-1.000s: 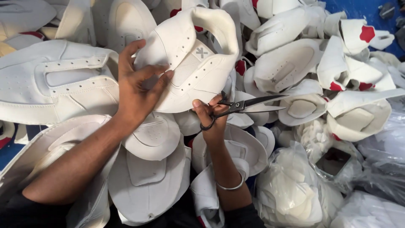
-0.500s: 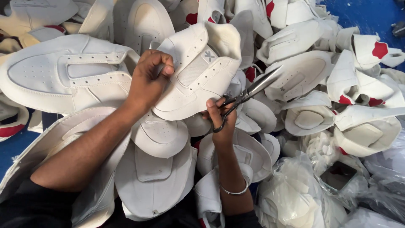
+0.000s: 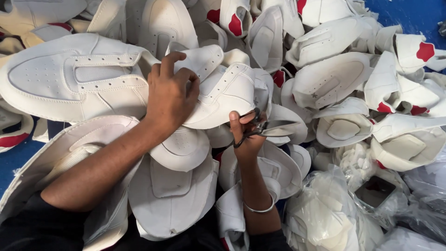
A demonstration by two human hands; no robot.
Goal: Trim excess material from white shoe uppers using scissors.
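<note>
The left hand (image 3: pixel 171 95) lay palm down on a white shoe upper (image 3: pixel 223 95), its fingers (image 3: pixel 163 65) curled narrowly over the upper's top edge and pressing it against the heap beneath. The upper lay tilted, its long axis running from the lower left up toward the right, with the heel end poking out past the knuckles on the right side of the hand. Just below and to the right of it, the right hand (image 3: pixel 245 137) held a pair of scissors (image 3: pixel 254 126); its fingers were threaded through the loops and drawn close together, and the blades pointed off to the right, nearly level, seeming all but shut, though they blurred into the pale pieces behind them. The scissors sat touching or just under the lower right edge of the held upper; which one could not be told. So the right hand was the nearer one to that edge, while the left pinned the opposite end. A metal bangle (image 3: pixel 260 208) circled the right wrist. All around lay a heap of white uppers (image 3: pixel 325 83), some with red patches (image 3: pixel 425 51), and clear plastic bags (image 3: pixel 334 218) at lower right.
</note>
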